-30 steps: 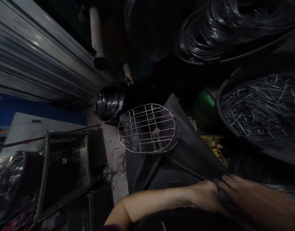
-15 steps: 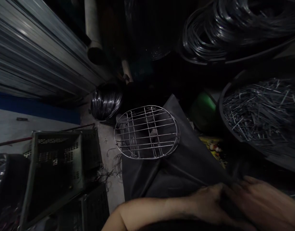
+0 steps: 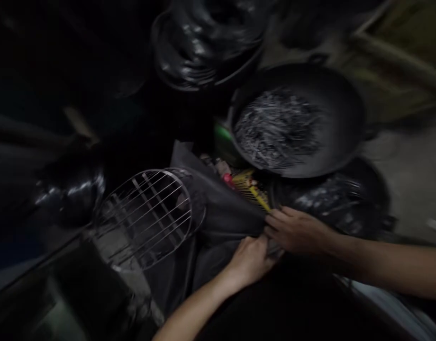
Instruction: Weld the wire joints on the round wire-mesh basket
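My left hand (image 3: 249, 258) and my right hand (image 3: 292, 229) are close together at the right side of a smooth dark sheet (image 3: 218, 208) that lies over my lap like an apron. The fingers of both hands are curled on the sheet's edge, seemingly pinching it; blur hides the fingertips in part. An oval wire rack (image 3: 150, 218), made of thin parallel bars on a rounded frame, rests on the sheet to the left of my hands. Neither hand touches the rack.
A wide dark pan (image 3: 342, 123) holds many short cut wires (image 3: 278, 128). Behind it stands a tub of coiled wire (image 3: 204, 52). A wire coil (image 3: 68, 194) is at the left. A yellow printed item (image 3: 251, 187) and a small red object (image 3: 227, 179) lie beyond the sheet.
My view has swung to the right, so the rack and pans sit further left in the picture. Both hands now show fully at the sheet's edge; earlier they were blurred at the lower right.
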Available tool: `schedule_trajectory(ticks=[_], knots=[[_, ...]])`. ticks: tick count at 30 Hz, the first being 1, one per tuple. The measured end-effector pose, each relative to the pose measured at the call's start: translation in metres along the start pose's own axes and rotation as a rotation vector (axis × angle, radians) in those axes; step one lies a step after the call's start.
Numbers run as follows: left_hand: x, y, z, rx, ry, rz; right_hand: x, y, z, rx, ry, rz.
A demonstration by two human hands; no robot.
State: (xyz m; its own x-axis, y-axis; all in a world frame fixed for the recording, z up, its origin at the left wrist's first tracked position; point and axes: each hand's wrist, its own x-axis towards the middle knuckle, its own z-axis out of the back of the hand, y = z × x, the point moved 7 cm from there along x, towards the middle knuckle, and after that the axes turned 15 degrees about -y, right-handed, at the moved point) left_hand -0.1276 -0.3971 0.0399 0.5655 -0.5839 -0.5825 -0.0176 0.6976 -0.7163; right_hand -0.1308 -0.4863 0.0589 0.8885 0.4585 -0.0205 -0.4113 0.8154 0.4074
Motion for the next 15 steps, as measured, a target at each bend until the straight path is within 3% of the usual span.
schedule_trajectory(ticks=[2, 6, 11, 15], knots=[[0.006, -0.003, 0.003, -0.003, 0.001, 0.003, 0.009, 0.007, 0.009, -0.133, 0.126, 0.008], [0.014, -0.022, -0.002, -0.083, 0.074, -0.071, -0.008, 0.003, 0.019, -0.176, 0.309, -0.215], [0.006, -0.043, -0.002, 0.078, 0.042, -0.211, -0.036, 0.020, 0.034, -0.079, 0.253, -0.364], [0.019, -0.047, -0.001, 0.055, 0.015, -0.211, -0.035, 0.022, 0.069, -0.059, 0.101, -0.373]])
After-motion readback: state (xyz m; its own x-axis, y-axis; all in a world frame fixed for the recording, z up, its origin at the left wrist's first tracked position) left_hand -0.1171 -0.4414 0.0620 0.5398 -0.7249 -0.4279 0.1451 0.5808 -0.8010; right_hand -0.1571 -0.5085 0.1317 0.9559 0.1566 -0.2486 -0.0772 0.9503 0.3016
